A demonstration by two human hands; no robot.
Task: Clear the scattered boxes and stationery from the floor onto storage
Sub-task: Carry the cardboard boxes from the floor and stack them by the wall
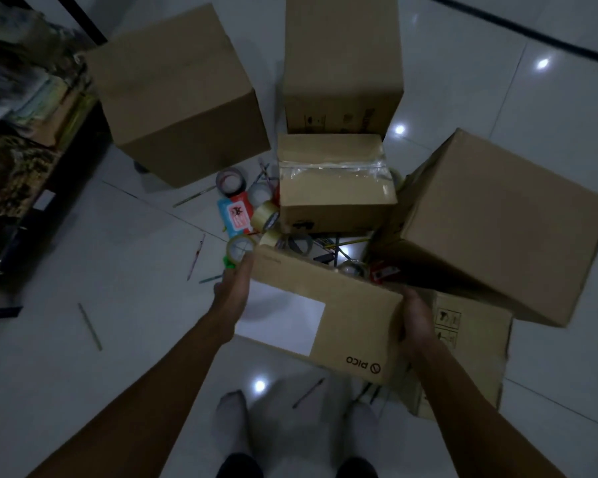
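Observation:
A flat cardboard box (pixel 339 315) with a white label and PICO print is held between both hands above the floor. My left hand (pixel 233 288) presses flat on its left side. My right hand (pixel 416 319) grips its right edge. Under it another flat box (pixel 473 353) lies on the tiles. Around stand a big box at the back left (pixel 173 94), a tall box at the back (pixel 342 60), a small taped box (pixel 332 181) and a tilted big box at the right (pixel 501 225). Tape rolls (pixel 265 219) and pens (pixel 195 251) lie scattered between them.
A dark shelf unit (pixel 32 139) filled with books and papers stands along the left side. Loose pens (pixel 90 326) lie on the white tiled floor (pixel 135 339) at the left and near my feet (pixel 232 415). A red and blue packet (pixel 235 215) lies among the tape rolls.

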